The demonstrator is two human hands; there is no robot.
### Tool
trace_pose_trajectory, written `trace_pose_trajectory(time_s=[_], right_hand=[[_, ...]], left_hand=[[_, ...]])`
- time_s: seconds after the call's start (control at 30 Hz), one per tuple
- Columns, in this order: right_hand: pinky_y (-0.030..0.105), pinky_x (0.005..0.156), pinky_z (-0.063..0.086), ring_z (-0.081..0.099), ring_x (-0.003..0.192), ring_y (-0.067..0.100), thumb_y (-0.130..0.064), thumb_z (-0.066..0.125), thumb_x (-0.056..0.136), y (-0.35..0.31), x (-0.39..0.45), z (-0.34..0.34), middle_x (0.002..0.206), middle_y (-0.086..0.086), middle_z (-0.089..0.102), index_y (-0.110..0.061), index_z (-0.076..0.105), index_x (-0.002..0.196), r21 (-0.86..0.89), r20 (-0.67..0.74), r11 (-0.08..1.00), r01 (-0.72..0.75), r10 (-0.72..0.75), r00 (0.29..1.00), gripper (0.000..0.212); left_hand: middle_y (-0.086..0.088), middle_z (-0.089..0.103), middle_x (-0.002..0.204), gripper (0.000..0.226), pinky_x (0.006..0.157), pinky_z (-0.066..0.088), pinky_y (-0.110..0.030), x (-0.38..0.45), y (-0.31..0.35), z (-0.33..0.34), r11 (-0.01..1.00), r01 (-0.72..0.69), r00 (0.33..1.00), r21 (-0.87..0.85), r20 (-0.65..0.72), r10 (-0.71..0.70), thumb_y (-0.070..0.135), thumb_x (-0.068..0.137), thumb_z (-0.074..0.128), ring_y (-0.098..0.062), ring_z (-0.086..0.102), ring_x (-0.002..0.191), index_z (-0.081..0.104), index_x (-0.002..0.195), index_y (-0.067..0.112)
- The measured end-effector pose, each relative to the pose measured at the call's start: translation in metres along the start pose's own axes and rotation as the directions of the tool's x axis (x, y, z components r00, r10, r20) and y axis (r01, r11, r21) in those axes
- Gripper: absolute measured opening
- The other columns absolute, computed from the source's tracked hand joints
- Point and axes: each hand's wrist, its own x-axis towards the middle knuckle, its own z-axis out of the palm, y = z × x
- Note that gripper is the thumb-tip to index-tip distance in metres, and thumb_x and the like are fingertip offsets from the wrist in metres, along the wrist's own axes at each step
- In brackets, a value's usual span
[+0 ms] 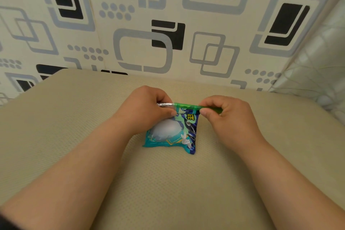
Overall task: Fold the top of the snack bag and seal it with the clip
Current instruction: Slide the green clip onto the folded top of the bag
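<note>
So I've got the bag (172, 133) lying on the beige cushion (168, 183) right in front of me, about in the middle, bottom edge toward me and the top pointing at the patterned wall (168, 15). It's a teal and blue bag with a puffy middle, and the top is folded over so the silver inside shows as a thin rolled strip (165, 104) sticking out on the left end. The green clip (188, 107) sits across that folded top, running left to right, and it reaches out past the bag's right edge. My left hand (147, 104) is curled over the left end of the fold, thumb and fingers pinching the top of the bag right where the silver bit meets the clip. My right hand (225, 112) is pinching the right end of the clip, thumb on the near side and fingers wrapped over the top, with the green tip poking out between my fingers. Can't really tell if the clip is snapped fully closed, my fingers cover that end. Both forearms come in from the bottom corners, and the 2 hands are close together with just the middle of the clip showing between them.
</note>
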Motion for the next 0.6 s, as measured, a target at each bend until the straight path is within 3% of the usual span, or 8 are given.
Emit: trace_pose_trajectory(time_s=[0.43,0.5,0.6], right_hand=[[0.045,0.087,0.042,0.055,0.076,0.015,-0.014,0.067,0.071,-0.0051,-0.0003,-0.0010,0.062,-0.028,0.051,-0.021,0.070,0.073,0.025,-0.005,0.998,0.061,-0.060,0.998,0.008],[0.047,0.086,0.042,0.054,0.076,0.015,-0.013,0.067,0.070,-0.0058,0.0000,-0.0005,0.063,-0.025,0.053,-0.019,0.069,0.073,0.007,0.003,0.996,0.087,-0.087,0.996,0.008],[0.051,0.085,0.040,0.055,0.080,0.021,-0.014,0.066,0.070,-0.0057,0.0004,-0.0002,0.071,-0.006,0.063,-0.018,0.069,0.075,-0.041,0.016,0.992,0.117,-0.117,0.993,0.007]], left_hand=[[0.004,0.064,0.059,0.009,0.047,0.041,-0.020,-0.0014,0.0030,0.0044,0.999,-0.009,1.000,0.049,0.015,0.009,0.021,0.065,0.073,-0.006,0.054,0.051,0.065,0.061,0.020],[0.004,0.065,0.059,0.009,0.046,0.041,-0.020,-0.0015,0.0031,0.0053,0.998,-0.013,1.000,0.060,0.012,0.012,0.021,0.065,0.073,-0.007,0.054,0.051,0.064,0.061,0.020],[0.006,0.062,0.057,0.010,0.047,0.040,-0.019,-0.0022,0.0037,0.0062,0.996,-0.034,0.999,0.082,0.019,0.032,0.021,0.065,0.072,-0.007,0.053,0.051,0.064,0.060,0.021]])
